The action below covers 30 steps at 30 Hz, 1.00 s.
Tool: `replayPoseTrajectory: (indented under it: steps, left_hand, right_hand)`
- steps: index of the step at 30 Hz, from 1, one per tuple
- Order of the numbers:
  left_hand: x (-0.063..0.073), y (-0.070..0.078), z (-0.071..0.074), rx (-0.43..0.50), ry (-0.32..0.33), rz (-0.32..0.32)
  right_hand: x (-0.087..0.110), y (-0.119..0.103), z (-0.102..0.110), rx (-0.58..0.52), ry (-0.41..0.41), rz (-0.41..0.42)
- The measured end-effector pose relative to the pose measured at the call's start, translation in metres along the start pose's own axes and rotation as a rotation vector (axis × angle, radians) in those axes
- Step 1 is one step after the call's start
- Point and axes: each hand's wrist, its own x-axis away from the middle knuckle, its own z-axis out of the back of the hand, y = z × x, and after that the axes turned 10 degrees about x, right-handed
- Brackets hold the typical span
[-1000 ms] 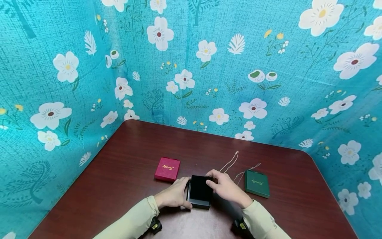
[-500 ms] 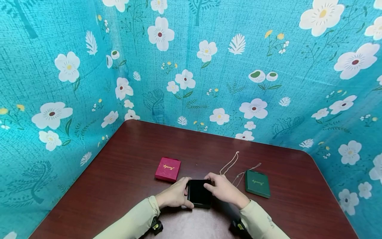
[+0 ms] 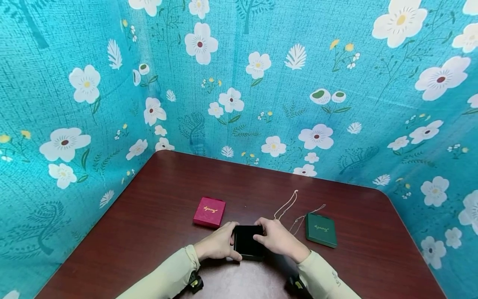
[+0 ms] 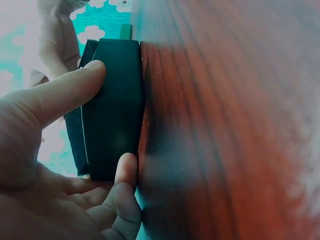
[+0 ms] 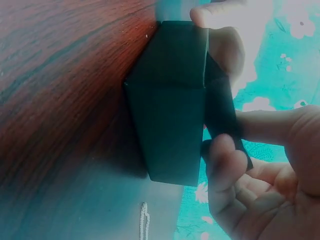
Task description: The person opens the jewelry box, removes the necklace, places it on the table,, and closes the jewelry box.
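A black open box (image 4: 115,110) sits on the table in front of me. My left hand (image 3: 218,245) grips it from the left side, with the thumb (image 4: 92,75) along one wall and the other fingers at the opposite end. At the box's mouth is a thin black pad (image 5: 220,100), slightly tilted, with one side raised clear of the rim. My right hand (image 3: 280,236) pinches that raised side between thumb and fingers. The inside of the box lies too dark to make out.
A red jewelry box (image 3: 210,212) lies beyond the left hand. To the right are a green jewelry box (image 3: 321,230), a gold-coloured chain (image 3: 287,205) and a silver-coloured chain (image 3: 307,216). Flowered blue cloth (image 3: 239,83) hangs behind the table (image 3: 179,182).
The black pad has come down and toward me, covering the near inner strip of the box seen earlier. My right hand has shifted slightly lower with it; the left stays put.
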Motion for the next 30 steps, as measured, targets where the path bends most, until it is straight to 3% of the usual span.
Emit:
replayPoseTrajectory:
  steps: [9, 18, 30]
  left_hand:
    - [0.000, 0.000, 0.000, 0.016, -0.012, 0.018]
    - [0.000, -0.001, -0.001, -0.005, -0.012, 0.034]
    - [0.000, 0.001, 0.000, 0.009, -0.017, 0.033]
  right_hand:
    - [0.000, -0.002, -0.004, 0.135, 0.064, 0.017]
    - [0.000, -0.006, -0.006, 0.200, 0.060, -0.016]
    - [0.001, -0.010, -0.009, 0.276, 0.067, 0.020]
